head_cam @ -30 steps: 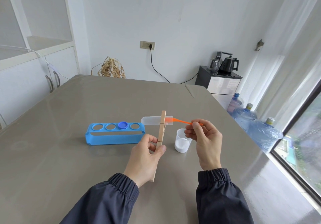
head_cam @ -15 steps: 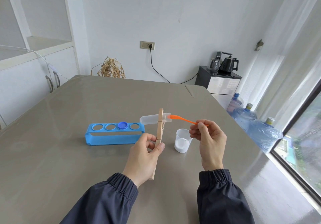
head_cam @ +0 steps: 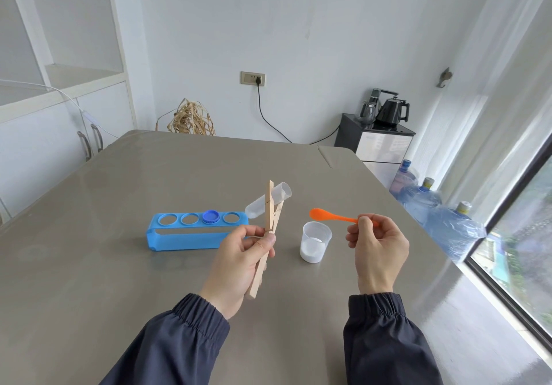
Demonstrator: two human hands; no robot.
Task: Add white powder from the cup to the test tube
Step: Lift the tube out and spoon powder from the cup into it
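Observation:
My left hand (head_cam: 239, 260) grips a long wooden clamp (head_cam: 265, 244) that pinches a clear plastic test tube (head_cam: 274, 198). The tube is tilted, its open mouth up and to the right, its rounded end down near the rack. My right hand (head_cam: 378, 246) pinches the handle of an orange spoon (head_cam: 331, 215). The spoon's bowl hangs just above the clear cup (head_cam: 316, 240), apart from the tube. White powder fills the cup's lower part. The cup stands on the grey table (head_cam: 149, 280) between my hands.
A blue tube rack (head_cam: 191, 234) with several holes lies left of the clamp, with a blue cap (head_cam: 211, 216) in one hole. Large water bottles (head_cam: 448, 223) stand beyond the table's right edge by the window. A dark cabinet with kettles (head_cam: 385, 122) stands behind.
The spoon has been drawn out of the tube's mouth and moved right, over the cup. The tube went from nearly level to tilted, mouth upward.

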